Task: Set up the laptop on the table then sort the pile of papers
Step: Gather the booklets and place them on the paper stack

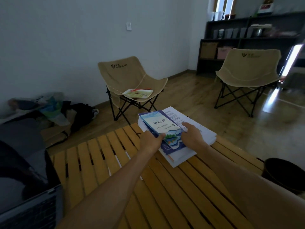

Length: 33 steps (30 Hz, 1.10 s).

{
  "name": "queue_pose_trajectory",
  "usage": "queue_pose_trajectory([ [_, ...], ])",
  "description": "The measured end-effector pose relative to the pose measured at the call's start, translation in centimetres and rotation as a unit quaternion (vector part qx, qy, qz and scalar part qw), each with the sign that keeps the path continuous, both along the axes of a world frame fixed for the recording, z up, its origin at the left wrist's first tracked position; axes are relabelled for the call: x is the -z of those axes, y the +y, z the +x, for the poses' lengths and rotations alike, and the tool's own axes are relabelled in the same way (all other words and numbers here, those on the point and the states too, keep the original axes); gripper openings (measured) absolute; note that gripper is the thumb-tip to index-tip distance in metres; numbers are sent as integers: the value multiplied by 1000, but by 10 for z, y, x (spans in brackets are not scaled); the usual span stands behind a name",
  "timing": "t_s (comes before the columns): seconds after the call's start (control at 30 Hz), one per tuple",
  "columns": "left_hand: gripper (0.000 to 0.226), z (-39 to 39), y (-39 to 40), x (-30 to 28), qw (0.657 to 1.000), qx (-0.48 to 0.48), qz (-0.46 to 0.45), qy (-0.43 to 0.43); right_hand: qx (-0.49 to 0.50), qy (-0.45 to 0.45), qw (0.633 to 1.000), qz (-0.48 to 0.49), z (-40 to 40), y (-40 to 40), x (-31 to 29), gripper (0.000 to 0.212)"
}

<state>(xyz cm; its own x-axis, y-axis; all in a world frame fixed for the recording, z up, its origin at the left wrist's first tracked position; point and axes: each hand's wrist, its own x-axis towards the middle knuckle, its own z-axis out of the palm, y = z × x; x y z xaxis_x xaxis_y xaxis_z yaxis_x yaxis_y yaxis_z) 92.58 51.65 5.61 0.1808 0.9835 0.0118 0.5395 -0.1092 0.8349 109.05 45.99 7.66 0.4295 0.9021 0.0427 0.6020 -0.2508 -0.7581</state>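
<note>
This looks like a room in a home or a small office. Two tan folding chairs stand on a wood floor. Dark shelves hold boxes against the far wall. A wooden slat surface carries a laptop at its near left corner.

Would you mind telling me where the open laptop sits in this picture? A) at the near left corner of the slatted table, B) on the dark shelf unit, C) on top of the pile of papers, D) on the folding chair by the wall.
A: the laptop shows its keyboard at the lower left edge of the view, at the near left corner of the slatted table, far from the pile of papers.
</note>
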Motion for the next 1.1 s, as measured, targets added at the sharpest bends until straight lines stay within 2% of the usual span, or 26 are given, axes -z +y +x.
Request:
queue_pose_trajectory([
  [0.13, 58, -6, -39, -15, 1000, -4, 26, -6, 3, 4, 999, 37, -8, -41, -6, 41],
  [0.27, 56, -19, -106, -36, 1000, -1, 21, -15, -28, 45, 998, 30, -16, -114, -7, 42],
  [0.4, 25, -39, -183, -50, 998, 22, 45, -33, -18, 13, 1000, 20, -22, -194, -12, 42],
  [0.5, 12, -57, -236, -57, 996, 50, 75, -21, 16, 0, 1000, 25, -17, -246, -17, 32],
  [0.63, 10, -58, -279, -46, 994, 90, 64, -3, 109, 40, 992, 49, 0, -300, -5, 6],
  [0.77, 10, -25, -295, -32, 990, 123, 67, 1, 265, 96, 957, 76, 33, -314, 17, 34],
  [0.87, 15, 3, -307, -18, 989, 141, 54, -3, 284, 78, 955, 34, 60, -310, 32, 83],
  [0.93, 19, 19, -307, -13, 989, 144, 42, -10, 266, 54, 962, 21, 75, -301, 37, 106],
  [1.03, 27, 41, -294, -18, 988, 143, 56, -27, 234, 13, 972, 10, 98, -278, 37, 104],
  [1.1, 36, 51, -284, -22, 987, 139, 70, -29, 217, 22, 976, 8, 105, -266, 35, 99],
])
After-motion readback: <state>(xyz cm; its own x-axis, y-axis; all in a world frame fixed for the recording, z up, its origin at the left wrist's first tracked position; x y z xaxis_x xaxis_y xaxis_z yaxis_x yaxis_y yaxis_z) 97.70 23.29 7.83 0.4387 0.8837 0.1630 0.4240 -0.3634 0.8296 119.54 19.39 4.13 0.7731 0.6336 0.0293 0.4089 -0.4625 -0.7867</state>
